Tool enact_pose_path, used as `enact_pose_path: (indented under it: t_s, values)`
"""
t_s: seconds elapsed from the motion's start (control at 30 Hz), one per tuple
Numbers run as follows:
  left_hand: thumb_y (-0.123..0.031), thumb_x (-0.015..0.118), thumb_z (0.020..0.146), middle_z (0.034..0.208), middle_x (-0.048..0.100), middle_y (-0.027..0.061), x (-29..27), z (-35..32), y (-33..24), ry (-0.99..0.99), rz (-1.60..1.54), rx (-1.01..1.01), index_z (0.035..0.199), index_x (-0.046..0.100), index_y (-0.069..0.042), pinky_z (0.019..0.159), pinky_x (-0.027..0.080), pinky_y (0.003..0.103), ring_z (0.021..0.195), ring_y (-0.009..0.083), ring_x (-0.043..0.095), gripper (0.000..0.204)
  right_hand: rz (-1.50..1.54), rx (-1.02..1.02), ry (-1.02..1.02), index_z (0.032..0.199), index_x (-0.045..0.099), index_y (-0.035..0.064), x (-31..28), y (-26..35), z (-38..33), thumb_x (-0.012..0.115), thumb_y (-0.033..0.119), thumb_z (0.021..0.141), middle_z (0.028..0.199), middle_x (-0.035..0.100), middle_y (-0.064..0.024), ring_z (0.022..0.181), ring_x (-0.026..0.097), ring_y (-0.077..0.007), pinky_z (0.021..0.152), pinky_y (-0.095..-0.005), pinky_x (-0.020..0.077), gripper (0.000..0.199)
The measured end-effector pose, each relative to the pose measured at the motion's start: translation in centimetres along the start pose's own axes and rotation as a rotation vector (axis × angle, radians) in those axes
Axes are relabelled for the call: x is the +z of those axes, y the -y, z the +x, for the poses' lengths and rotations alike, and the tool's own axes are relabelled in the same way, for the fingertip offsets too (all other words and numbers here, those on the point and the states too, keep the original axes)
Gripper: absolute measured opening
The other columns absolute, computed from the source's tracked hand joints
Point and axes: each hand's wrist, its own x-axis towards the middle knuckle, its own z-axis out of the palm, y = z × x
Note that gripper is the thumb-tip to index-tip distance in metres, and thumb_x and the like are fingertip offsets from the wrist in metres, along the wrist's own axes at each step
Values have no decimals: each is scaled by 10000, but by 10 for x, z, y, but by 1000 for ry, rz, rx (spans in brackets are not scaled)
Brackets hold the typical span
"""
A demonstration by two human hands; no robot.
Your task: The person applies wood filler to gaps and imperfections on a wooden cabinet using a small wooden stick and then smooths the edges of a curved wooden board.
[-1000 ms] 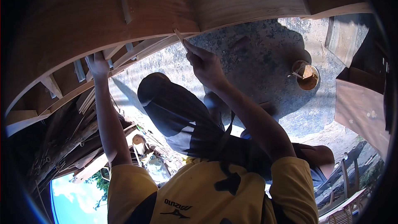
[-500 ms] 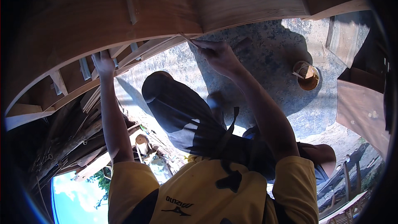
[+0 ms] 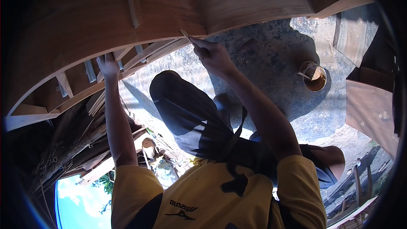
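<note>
A large curved wooden panel (image 3: 165,15) spans the top of the view, with a ribbed wooden frame (image 3: 63,85) along its lower edge. My left hand (image 3: 109,67) reaches up to this frame and grips it, the fingertips partly hidden by the wood. Between the fingers of my right hand (image 3: 214,57) is a thin, flat wooden stick (image 3: 184,34). Its far end overlaps the panel's lower edge; whether it touches the wood I cannot tell.
On the mottled floor (image 3: 271,59) to the right stands a small open bucket (image 3: 316,84) with a brownish content and a stick in it. Scrap boards (image 3: 76,148) are heaped at lower left. A wooden panel (image 3: 369,110) stands at far right. My bent knee (image 3: 167,89) is below the frame.
My right hand has shifted slightly left, and the stick's tip has moved up over the panel's edge at a steeper angle. My left hand stays at the frame.
</note>
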Motion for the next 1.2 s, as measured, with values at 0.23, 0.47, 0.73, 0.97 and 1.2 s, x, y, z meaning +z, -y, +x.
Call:
enact_pose_path:
  t_s: [0.23, 0.47, 0.73, 0.97, 1.2]
  values:
    - [-83, 529, 942, 1248, 580, 334, 2, -1, -2, -16, 15, 23, 1304, 575, 62, 905, 492, 581, 1085, 526, 598, 393, 84, -73, -36, 1334, 655, 124, -3, -19, -8, 639, 140, 961, 832, 682, -234, 718, 706, -277, 701, -361, 532, 374]
    - [-113, 527, 948, 1241, 588, 322, 5, -6, 5, -11, 2, -20, 1301, 586, 40, 874, 505, 580, 1056, 518, 614, 390, -7, -91, -5, 1351, 647, 93, -2, -18, -7, 586, 65, 1004, 847, 688, -33, 733, 556, -65, 674, -256, 484, 354]
    - [-84, 549, 907, 989, 642, 253, 9, 12, -18, -45, 61, -21, 1149, 643, 11, 720, 519, 565, 845, 462, 643, 276, 62, -76, 91, 1337, 647, 42, -25, -12, -1, 609, 47, 1003, 820, 629, 17, 712, 502, -41, 656, -225, 450, 336]
    - [-89, 553, 904, 984, 626, 257, 3, 3, -13, -27, 110, -69, 1160, 645, 11, 678, 526, 552, 797, 452, 644, 290, 271, -198, 161, 1383, 599, 16, -26, 64, -22, 589, 50, 1012, 790, 552, 38, 702, 447, -28, 651, -207, 405, 372]
    - [-102, 577, 900, 925, 600, 211, 6, 0, -17, -58, 150, -67, 1125, 647, -17, 657, 516, 518, 759, 406, 618, 250, 174, -257, -11, 1388, 606, 44, -3, 96, 5, 598, 100, 1024, 867, 667, -14, 781, 559, -55, 742, -228, 494, 369]
